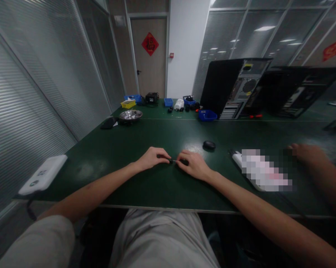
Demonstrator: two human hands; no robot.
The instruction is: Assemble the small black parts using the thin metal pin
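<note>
Over the green tabletop (pixel 145 182), my left hand (pixel 153 158) pinches a small dark part (pixel 170 161) between thumb and fingertips. What kind of part it is cannot be made out. Opposite it, my right hand (pixel 194 163) is closed on a screwdriver (pixel 185 162) with a dark handle, partly hidden by the fingers. Its thin shaft points left and meets the small part. Just beyond my right hand lies a black computer mouse (pixel 209 145), touched by neither hand.
Another person's hand (pixel 310 154) rests at the right, near a blurred-out white object (pixel 261 171). A white box (pixel 43 175) lies at the left edge. Farther back stand a metal bowl (pixel 131 116), a blue bin (pixel 207 115) and a computer tower (pixel 225 87).
</note>
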